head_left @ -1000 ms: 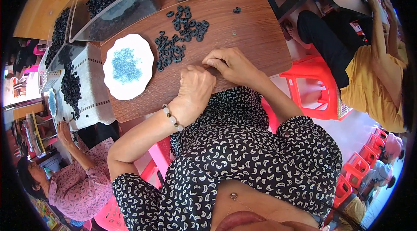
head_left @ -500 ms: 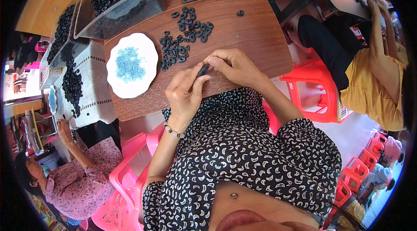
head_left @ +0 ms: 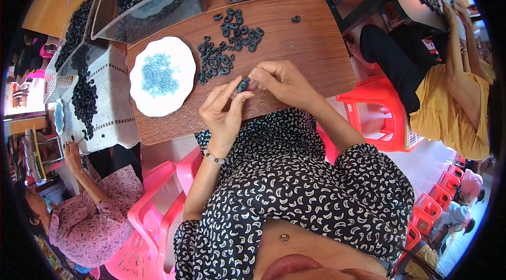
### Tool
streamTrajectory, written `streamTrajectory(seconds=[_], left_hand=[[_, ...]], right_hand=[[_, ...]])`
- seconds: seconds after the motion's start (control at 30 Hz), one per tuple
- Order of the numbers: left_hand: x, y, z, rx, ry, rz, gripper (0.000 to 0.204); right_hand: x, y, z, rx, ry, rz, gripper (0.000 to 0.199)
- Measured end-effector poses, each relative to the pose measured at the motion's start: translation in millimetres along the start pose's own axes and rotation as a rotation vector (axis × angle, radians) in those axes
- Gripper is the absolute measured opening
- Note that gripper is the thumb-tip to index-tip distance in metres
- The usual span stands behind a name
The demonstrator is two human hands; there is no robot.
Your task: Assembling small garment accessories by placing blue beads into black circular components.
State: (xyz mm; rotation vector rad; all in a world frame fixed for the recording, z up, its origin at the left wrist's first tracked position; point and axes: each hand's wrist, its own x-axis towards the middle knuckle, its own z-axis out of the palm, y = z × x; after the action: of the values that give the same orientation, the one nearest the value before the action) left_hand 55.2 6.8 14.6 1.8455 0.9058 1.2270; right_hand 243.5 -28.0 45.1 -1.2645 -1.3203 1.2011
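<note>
Piece held above the brown table, small, dark, ridged, 2 hands right at it!
Left hand has it clamped between thumb and fingers; right hand, thumb and forefinger together, is just beside, contact hard to tell. Beyond, scattered dark pieces; left of them, a white plate.

- Centre: the left hand pinches a dark oval piece between thumb and fingers.
- Just right of it: the right hand, thumb and forefinger together; anything between them is too small to tell.
- Left of centre: a white scalloped plate bearing tiny blue beads.
- Upper centre: loose black pieces on the brown wooden surface.
- Upper left: a clear bin of black pieces.
</note>
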Motion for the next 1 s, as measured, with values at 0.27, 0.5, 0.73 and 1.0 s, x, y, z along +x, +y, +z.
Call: streamTrajectory(seconds=[0.27, 0.5, 0.73, 1.0], left_hand=[[-3, -6, 1, -0.083, 0.004, -0.069, 0.036], [-7, -13, 3, -0.127, 0.030, -0.108, 0.036], [-8, -16, 5, -0.099, 0.015, -0.104, 0.023], [-5, -7, 9, -0.046, -0.029, -0.144, 0.015]], right_hand=[[7, -3, 1, -0.027, -0.033, 0.054, 0.029], [12, 2, 3, -0.081, -0.062, 0.090, 0.024], [39, -33, -21, -0.257, 0.083, -0.113, 0.015], [127, -116, -99, -0.935, 0.764, -0.603, 0.032]])
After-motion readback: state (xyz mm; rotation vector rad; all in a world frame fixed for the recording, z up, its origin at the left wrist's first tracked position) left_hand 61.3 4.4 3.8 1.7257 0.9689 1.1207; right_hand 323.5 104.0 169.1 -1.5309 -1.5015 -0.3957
